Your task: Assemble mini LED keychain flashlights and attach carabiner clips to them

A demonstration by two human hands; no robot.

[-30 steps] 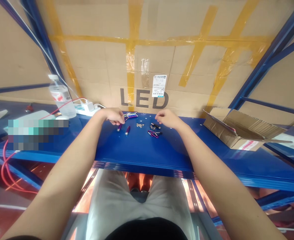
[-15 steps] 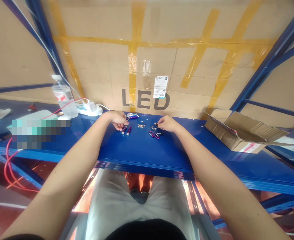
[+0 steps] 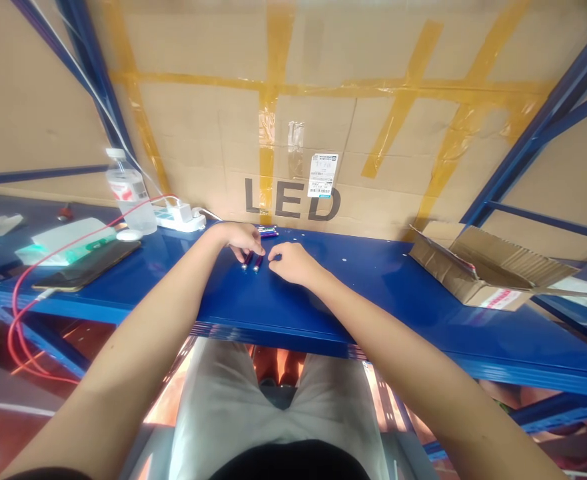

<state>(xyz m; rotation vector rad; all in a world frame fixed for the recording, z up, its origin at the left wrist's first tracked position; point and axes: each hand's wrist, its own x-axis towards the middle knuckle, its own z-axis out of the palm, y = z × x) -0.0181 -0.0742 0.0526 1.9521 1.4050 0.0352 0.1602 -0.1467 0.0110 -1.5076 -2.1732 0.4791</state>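
Observation:
Two slim purple metal tubes with silver tips lie side by side on the blue tabletop; the right tube (image 3: 258, 262) is beside the left tube (image 3: 247, 260). My left hand (image 3: 240, 239) reaches over them, thumb and fingers closed about the upper part of the left tube. Close by on the right is my right hand (image 3: 292, 262), fingers curled with thumb and forefinger brought near each other; whatever they hold is too small to make out. Behind the left fingers, more purple and silver tubes (image 3: 268, 232) lie together. My right hand hides the table beneath it.
An open cardboard box (image 3: 493, 267) stands at the right. To the left are a water bottle (image 3: 130, 197), a power strip (image 3: 180, 217), a dark phone (image 3: 90, 267) with a red cable and a pale green-white packet (image 3: 68, 240). A large carton (image 3: 198, 147) rises behind the table.
My right hand has moved left, from the small black parts and purple clips to beside the tubes, covering the small metal pieces. My left hand has stayed at the tubes, fingers slightly shifted.

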